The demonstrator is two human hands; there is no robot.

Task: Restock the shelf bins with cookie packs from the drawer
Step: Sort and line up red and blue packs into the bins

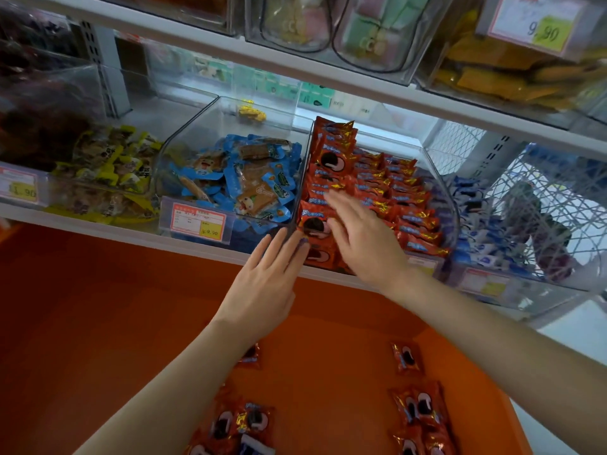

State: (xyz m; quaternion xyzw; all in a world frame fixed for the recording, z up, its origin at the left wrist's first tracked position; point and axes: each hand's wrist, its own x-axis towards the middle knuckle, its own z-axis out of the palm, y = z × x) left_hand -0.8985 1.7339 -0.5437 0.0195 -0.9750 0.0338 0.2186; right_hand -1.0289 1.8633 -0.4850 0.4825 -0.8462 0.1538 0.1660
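A clear shelf bin (441, 188) holds rows of red cookie packs (387, 182) standing on edge. My right hand (364, 238) lies flat over the front packs, fingers straight and spread, pressing on them. My left hand (266, 284) reaches up from below, its straight fingertips touching the bin's front left corner beside a red pack. Neither hand holds a pack. Below, the orange drawer (328, 339) is open, with several loose red cookie packs (417, 405) lying on its floor.
To the left stands a bin of blue snack packs (236, 178) with a price tag (198, 221), then a bin of yellow packs (108, 165). A bin of blue-white packs (476, 224) sits to the right. An upper shelf (295, 64) hangs above.
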